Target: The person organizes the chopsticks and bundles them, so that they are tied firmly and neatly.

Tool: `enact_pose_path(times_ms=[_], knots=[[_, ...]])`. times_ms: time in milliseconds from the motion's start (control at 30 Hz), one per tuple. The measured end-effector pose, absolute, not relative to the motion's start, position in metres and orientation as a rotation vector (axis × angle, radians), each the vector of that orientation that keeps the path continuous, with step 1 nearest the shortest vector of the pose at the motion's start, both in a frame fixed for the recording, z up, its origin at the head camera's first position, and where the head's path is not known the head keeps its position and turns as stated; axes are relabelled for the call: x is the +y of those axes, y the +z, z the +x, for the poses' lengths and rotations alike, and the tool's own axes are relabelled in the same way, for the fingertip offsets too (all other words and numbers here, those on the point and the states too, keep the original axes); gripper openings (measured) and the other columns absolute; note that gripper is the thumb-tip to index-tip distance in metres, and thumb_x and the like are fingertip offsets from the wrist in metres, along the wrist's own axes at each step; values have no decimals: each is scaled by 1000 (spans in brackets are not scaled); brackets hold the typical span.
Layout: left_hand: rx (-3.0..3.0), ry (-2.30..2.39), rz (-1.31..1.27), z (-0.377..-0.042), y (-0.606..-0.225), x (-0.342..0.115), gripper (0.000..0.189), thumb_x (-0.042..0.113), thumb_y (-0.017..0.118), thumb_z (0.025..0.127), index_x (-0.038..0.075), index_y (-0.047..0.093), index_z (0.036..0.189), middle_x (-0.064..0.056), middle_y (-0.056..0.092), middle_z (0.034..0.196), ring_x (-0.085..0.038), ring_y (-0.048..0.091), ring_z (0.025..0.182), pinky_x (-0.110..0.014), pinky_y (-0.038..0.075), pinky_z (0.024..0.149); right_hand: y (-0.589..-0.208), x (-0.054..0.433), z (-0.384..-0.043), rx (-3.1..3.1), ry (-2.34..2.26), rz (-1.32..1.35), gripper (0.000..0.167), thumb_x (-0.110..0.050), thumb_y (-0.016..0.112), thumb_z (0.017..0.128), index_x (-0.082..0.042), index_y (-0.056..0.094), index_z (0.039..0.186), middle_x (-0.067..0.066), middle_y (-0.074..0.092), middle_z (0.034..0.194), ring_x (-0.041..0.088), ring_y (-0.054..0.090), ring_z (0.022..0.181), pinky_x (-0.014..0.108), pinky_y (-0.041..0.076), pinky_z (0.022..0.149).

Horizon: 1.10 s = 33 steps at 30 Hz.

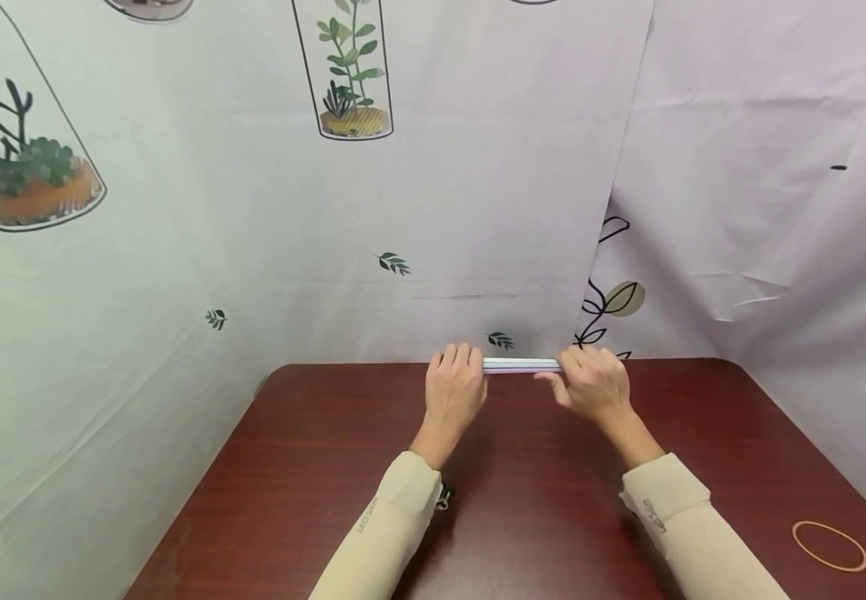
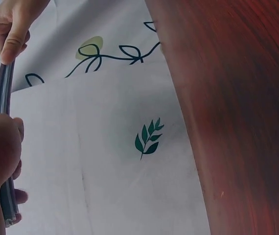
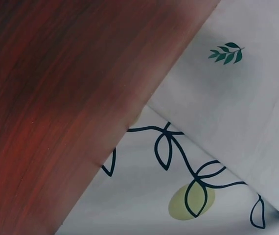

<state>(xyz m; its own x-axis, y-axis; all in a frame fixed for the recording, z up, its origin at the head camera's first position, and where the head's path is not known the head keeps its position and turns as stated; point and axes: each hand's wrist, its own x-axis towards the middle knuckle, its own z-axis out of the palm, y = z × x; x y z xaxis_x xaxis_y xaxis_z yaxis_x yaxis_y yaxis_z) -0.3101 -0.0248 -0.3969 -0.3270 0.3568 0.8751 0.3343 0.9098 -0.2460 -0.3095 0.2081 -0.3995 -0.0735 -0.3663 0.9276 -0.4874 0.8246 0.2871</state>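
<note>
Both hands hold a slim, straight bundle of pale, straw-like sticks (image 1: pixel 521 365) level above the far edge of the table. My left hand (image 1: pixel 453 387) grips its left part, fingers wrapped over the top. At the other end, my right hand (image 1: pixel 596 385) has its fingers curled over the bundle, the thumb reaching inward. In the left wrist view the bundle (image 2: pixel 3 93) looks grey, and its end pokes out below the left hand (image 2: pixel 0 152). The right hand (image 2: pixel 14 27) shows there at the top, its thumb along the bundle. Neither hand appears in the right wrist view.
A yellow ring, like a rubber band (image 1: pixel 830 546), lies at the right of the dark red table (image 1: pixel 538 500). A small dark item with a metal part (image 1: pixel 443 497) sits beside the left sleeve. White cloth with plant prints (image 1: pixel 478 208) hangs behind the table.
</note>
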Motion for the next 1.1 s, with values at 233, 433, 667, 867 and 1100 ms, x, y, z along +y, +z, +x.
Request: enact_pose_path(times_ms=[233, 433, 667, 867, 1100], knots=[[-1902, 54, -551, -309, -397, -26, 11, 11, 60, 77, 12, 53, 68, -2, 52, 63, -21, 52, 59, -33, 44, 57, -400, 208, -308, -1675, 118, 690, 56, -53, 49, 97, -5, 50, 68, 4, 44, 57, 26, 39, 45, 35, 25, 40], [-1924, 31, -566, -304, -402, -26, 16, 25, 64, 78, 13, 55, 71, 0, 53, 63, -20, 51, 56, -33, 40, 52, -402, 210, -309, -1677, 116, 722, 58, -55, 47, 97, -6, 47, 66, 4, 41, 56, 26, 37, 44, 34, 24, 40], [-1893, -39, -524, -304, -407, -22, 59, 70, 54, 86, 12, 61, 79, -2, 56, 73, -21, 54, 65, -36, 43, 61, -404, 209, -310, -1684, 119, 728, 56, -54, 48, 98, -6, 49, 69, 4, 44, 58, 25, 38, 44, 35, 26, 40], [-1875, -35, -481, -306, -408, -21, 61, 70, 48, 90, 12, 55, 72, -2, 48, 67, -20, 49, 61, -33, 40, 58, -401, 210, -312, -1691, 101, 741, 57, -54, 47, 98, -6, 48, 68, 4, 43, 57, 25, 39, 42, 35, 28, 38], [-1814, 31, -515, -312, -398, -24, 67, 73, 32, 91, 13, 56, 71, 0, 48, 65, -18, 48, 58, -31, 37, 53, -390, 213, -316, -1655, 87, 743, 57, -55, 48, 97, -7, 49, 67, 3, 43, 56, 24, 37, 40, 35, 27, 38]])
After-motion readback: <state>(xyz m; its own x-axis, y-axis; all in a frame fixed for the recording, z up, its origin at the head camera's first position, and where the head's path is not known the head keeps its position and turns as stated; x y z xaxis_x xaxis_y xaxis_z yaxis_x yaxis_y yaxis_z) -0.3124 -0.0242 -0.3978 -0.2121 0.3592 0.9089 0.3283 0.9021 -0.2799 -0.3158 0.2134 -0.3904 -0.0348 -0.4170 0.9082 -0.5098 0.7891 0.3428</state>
